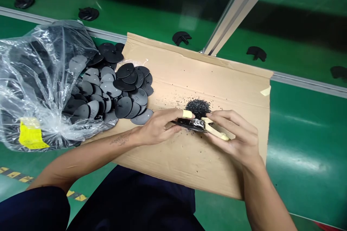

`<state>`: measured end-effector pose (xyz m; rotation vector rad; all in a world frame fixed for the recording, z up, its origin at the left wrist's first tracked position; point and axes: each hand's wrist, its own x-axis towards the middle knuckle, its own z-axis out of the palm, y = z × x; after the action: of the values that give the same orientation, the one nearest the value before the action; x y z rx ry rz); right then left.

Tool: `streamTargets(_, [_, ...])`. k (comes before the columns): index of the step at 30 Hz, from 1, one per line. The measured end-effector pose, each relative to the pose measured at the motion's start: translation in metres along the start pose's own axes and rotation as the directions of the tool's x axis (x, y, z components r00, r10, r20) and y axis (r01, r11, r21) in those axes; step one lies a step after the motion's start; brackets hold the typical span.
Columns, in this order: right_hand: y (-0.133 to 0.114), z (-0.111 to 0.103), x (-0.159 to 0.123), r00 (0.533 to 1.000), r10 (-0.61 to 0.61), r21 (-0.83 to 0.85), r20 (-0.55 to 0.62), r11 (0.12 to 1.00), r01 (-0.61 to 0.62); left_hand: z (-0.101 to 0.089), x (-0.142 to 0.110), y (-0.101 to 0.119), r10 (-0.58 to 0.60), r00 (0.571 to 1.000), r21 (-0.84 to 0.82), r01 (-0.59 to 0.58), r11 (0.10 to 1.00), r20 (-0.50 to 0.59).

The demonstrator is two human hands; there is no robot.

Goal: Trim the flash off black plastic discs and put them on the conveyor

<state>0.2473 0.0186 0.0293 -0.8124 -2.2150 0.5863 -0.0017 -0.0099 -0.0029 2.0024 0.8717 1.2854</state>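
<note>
My left hand (159,124) pinches the edge of a round black plastic disc (187,124) over the cardboard; yellow tape wraps one of its fingers. My right hand (235,133) is closed around the pale yellow handles of a pair of cutting pliers (206,125). The metal jaws lie at the disc's surface, near its middle. Just beyond the disc is a heap of small black plastic bits (197,107), with loose crumbs scattered around. To the left, several similar black discs (130,92) lie in an overlapping pile.
A large clear plastic bag (46,79) with more discs stands at the left. The cardboard sheet (176,162) covers the green table (306,144). Behind it are a metal rail (309,81) and a slanting metal post (238,11). Single black pieces (181,38) lie beyond the rail.
</note>
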Motion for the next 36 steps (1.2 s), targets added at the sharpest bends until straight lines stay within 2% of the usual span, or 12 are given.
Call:
streamTargets(8, [0.001,-0.003,-0.004,0.999,-0.042,-0.067,0.013,0.997,0.043,0.005,-0.004,-0.005,0.053,0.999,-0.012,-0.054,0.998,-0.006])
streamTargets(15, [-0.007,-0.007,-0.007,0.998,0.023,-0.074,0.054,0.997,-0.019,0.003,-0.001,0.0,0.024,0.999,0.001,-0.024,1.0,0.024])
streamTargets(19, [-0.003,-0.002,-0.005,0.999,0.018,-0.075,0.028,0.997,-0.016,0.003,0.0,0.0,0.029,0.999,0.062,-0.03,0.998,0.018])
streamTargets(25, [0.008,0.0,-0.004,0.998,-0.057,-0.314,0.001,0.948,0.054,0.005,-0.004,-0.001,0.014,1.0,0.18,-0.017,0.983,0.019])
streamTargets(27, [0.01,-0.001,-0.004,0.998,-0.057,-0.393,0.005,0.918,0.055,0.005,-0.005,0.0,-0.036,0.999,0.168,0.033,0.985,0.013])
streamTargets(29, [0.012,-0.002,-0.004,1.0,-0.025,-0.462,0.003,0.886,0.024,0.005,-0.003,0.002,-0.132,0.991,0.128,0.131,0.983,-0.003])
streamTargets(31, [0.016,-0.004,-0.004,0.999,0.033,-0.522,-0.04,0.851,-0.049,0.005,0.0,0.003,-0.289,0.957,0.042,0.29,0.956,-0.021])
streamTargets(34, [0.027,-0.007,-0.006,0.982,0.132,-0.586,-0.136,0.788,-0.187,0.005,0.008,0.004,-0.565,0.825,-0.223,0.549,0.806,-0.014])
streamTargets(36, [0.036,-0.011,-0.007,0.964,0.203,-0.62,-0.171,0.739,-0.265,0.003,0.015,0.002,-0.661,0.75,-0.335,0.63,0.701,0.027])
